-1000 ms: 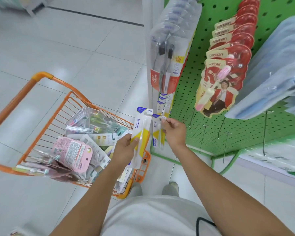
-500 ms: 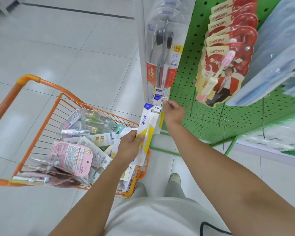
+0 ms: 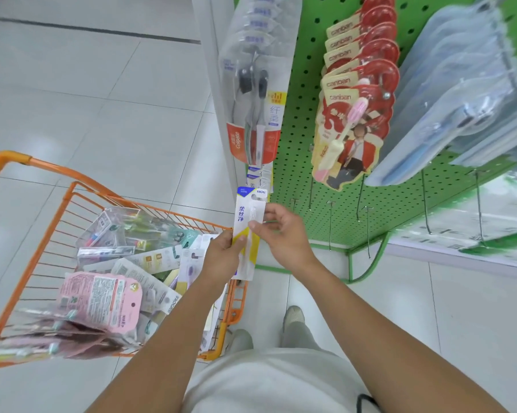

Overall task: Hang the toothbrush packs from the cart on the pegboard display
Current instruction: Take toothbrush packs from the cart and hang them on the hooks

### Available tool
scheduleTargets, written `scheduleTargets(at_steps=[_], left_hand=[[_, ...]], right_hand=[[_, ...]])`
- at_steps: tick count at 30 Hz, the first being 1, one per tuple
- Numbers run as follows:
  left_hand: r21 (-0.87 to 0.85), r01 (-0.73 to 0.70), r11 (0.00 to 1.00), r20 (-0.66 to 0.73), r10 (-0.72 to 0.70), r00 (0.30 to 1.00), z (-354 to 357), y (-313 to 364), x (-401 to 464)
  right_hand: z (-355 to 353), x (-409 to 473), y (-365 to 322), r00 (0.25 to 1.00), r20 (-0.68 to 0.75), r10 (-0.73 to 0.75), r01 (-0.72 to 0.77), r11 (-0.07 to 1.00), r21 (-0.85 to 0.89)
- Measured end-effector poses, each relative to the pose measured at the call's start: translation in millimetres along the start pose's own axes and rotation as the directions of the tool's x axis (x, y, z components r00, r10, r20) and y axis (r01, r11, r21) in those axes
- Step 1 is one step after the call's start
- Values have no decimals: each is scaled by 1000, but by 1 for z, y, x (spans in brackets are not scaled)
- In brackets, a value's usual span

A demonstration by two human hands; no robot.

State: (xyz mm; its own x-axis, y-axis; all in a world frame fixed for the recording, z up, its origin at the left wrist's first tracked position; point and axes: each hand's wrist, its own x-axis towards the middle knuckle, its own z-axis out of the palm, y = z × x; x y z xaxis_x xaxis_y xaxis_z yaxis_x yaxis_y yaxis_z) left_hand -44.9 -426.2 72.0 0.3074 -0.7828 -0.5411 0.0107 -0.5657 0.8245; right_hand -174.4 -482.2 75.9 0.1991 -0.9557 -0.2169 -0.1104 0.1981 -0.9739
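A white, blue and yellow toothbrush pack [image 3: 246, 216] stands upright in front of the green pegboard [image 3: 299, 162]. My left hand [image 3: 223, 257] grips its lower part, possibly with more packs behind it. My right hand [image 3: 281, 234] pinches the same pack's right edge near the middle. Just above it, matching packs [image 3: 258, 177] hang low on the pegboard's left edge. The orange wire cart [image 3: 72, 198] at lower left holds several toothbrush packs, among them a pink one [image 3: 102, 299].
Red Colgate packs [image 3: 255, 84], red and cream canban packs [image 3: 352, 108] and clear blister packs [image 3: 459, 93] hang higher on the board. Several bare metal pegs [image 3: 330, 225] stick out low on the board. Grey tiled floor lies around; my shoes [image 3: 293, 317] stand beside the cart.
My right hand hung its pack on the low left peg, let go, and came back to pinch the pack held by my left hand, which rose slightly.
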Motion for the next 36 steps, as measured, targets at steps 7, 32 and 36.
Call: scheduleTargets(at_steps=[7,32,36], left_hand=[[20,-17,1000,11,17,1000,9,2,4],[21,71,997,-104,-68,992,-26,-24,-6],[8,58,998,-126,-57,990,-32,-28,-8]], right_hand=[[-5,14,9,999,-18,35,-37,992,-117],[-10,28,48,993,49,111,-99,974,-204],[-2,34,45,989,101,106,-78,964,-254]])
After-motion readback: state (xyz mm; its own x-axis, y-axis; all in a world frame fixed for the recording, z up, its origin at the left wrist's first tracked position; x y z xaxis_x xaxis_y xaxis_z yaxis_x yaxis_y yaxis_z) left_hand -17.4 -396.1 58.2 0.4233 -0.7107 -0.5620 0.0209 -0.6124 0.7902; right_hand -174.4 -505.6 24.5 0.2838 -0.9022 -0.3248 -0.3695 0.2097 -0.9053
